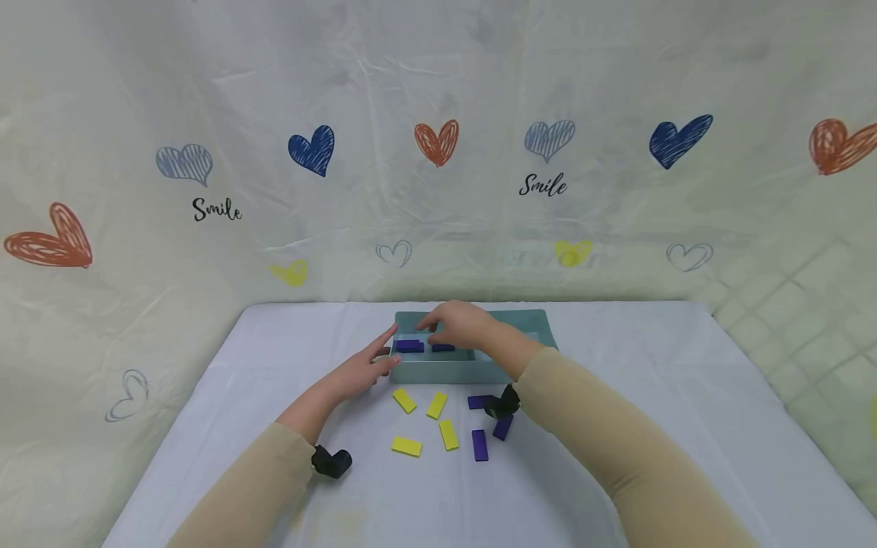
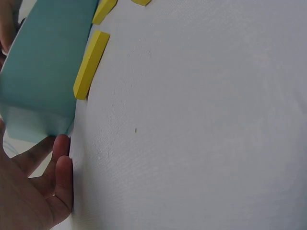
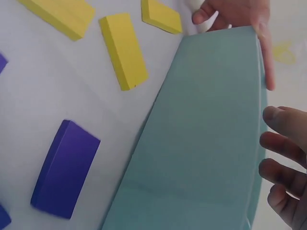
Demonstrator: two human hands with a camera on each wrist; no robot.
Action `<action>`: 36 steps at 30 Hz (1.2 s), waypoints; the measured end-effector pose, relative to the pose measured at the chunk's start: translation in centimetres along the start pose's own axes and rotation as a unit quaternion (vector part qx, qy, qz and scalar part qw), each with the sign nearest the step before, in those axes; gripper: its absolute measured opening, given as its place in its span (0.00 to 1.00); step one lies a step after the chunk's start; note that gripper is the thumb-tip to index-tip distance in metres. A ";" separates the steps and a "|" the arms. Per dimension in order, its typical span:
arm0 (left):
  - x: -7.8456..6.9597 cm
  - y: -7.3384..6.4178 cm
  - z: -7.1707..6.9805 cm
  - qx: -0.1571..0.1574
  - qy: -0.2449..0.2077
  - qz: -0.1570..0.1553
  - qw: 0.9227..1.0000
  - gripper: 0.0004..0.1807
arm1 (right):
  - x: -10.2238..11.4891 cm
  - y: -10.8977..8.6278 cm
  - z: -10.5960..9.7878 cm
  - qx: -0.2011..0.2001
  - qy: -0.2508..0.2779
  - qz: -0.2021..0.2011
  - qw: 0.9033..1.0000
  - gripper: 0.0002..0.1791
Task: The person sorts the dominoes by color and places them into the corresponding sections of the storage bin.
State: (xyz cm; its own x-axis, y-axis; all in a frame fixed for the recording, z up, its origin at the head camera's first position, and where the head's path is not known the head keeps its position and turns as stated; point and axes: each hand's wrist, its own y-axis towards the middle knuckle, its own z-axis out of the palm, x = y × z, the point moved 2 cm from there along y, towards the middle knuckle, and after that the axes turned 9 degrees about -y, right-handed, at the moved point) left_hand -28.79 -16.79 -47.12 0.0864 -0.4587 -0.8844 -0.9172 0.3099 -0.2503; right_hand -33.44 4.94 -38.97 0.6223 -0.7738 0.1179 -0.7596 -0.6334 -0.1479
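My left hand (image 1: 359, 373) rests against the left end of a teal divided box (image 1: 438, 373), with the thumb over the near left corner and the index finger pointing along its end. In the left wrist view, the other fingers of that hand touch the end wall. Over the box's left compartment hovers my right hand (image 1: 462, 326), its thumb and fingers apart, with nothing visible between them. Below it lies a purple block (image 1: 442, 348), partly hidden by the hand. Further left in that compartment, purple blocks (image 1: 409, 346) lie together.
In front of the box, several yellow blocks (image 1: 407, 447) lie scattered on the white cloth (image 1: 384, 502). To their right are purple blocks (image 1: 479, 445), one partly behind the black wrist camera (image 1: 503, 403). A patterned curtain (image 1: 438, 213) hangs behind.
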 end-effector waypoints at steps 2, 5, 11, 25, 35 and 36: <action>0.0 0.0 0.0 0.001 -0.002 0.001 1.000 0.37 | 0.0 -0.9 -0.4 -0.003 -0.005 -0.004 1.000 0.19; -0.2 -0.1 0.1 0.002 -0.004 0.001 1.000 0.37 | -0.1 -2.3 -0.8 -0.010 -0.002 -0.012 1.000 0.18; -0.3 -0.2 0.0 -0.003 0.000 0.000 1.000 0.37 | -0.7 -5.4 -1.1 -0.044 0.013 -0.033 0.998 0.16; 0.2 0.2 -0.1 -0.002 0.002 0.003 1.000 0.37 | -2.0 -12.0 1.2 -0.069 0.018 -0.076 0.995 0.13; 0.3 0.3 0.0 -0.002 0.008 -0.007 1.000 0.37 | -3.3 -14.7 4.0 -0.031 0.059 -0.060 0.996 0.12; 0.2 0.3 0.1 -0.002 0.008 -0.007 1.000 0.37 | -3.4 -14.8 4.2 -0.027 0.063 -0.059 0.996 0.12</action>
State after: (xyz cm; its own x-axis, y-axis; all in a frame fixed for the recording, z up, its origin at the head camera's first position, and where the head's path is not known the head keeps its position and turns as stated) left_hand -29.03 -16.75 -47.44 0.0923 -0.4760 -0.8746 -0.9174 0.3008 -0.2606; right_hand -23.51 16.94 -41.27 0.6813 -0.6865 0.2540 -0.6942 -0.7160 -0.0733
